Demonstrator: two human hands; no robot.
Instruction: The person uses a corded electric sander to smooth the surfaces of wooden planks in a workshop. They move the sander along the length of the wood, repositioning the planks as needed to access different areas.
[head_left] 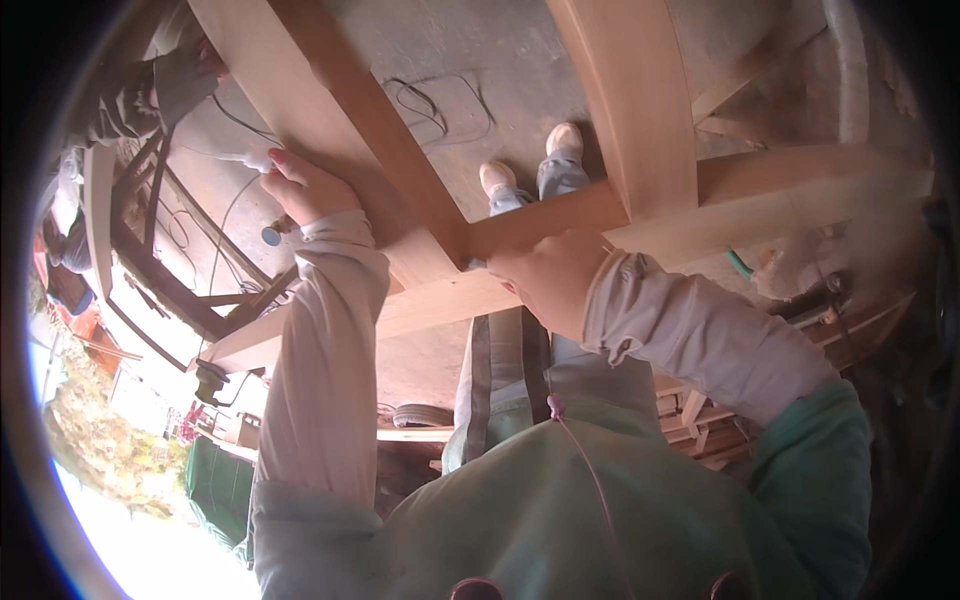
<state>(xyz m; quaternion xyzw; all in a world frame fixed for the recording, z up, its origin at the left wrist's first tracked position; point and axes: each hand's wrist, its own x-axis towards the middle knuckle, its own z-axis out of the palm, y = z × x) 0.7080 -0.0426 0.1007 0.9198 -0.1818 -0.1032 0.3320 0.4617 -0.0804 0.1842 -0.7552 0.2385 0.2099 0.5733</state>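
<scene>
My left hand [305, 190] is closed beside the long wooden beam [350, 120]. From its fingertips a small white object [245, 158] with a thin tip points left; its kind is unclear. My right hand [548, 275] is closed at the joint where this beam meets a crosswise wooden rail [450, 305]. A small dark tip [474, 264] of something shows at its fingers, close against the joint; the rest is hidden in the hand. Right of that hand, a second, curved beam [640, 110] meets the rail.
Dark wooden frame pieces [165, 275] stand at the left. Another person's sleeve [125, 105] reaches in at upper left. A thin black cable [430, 110] lies on the concrete floor beyond the rail, near my shoes [565, 140]. Stacked timber [700, 425] lies low at the right.
</scene>
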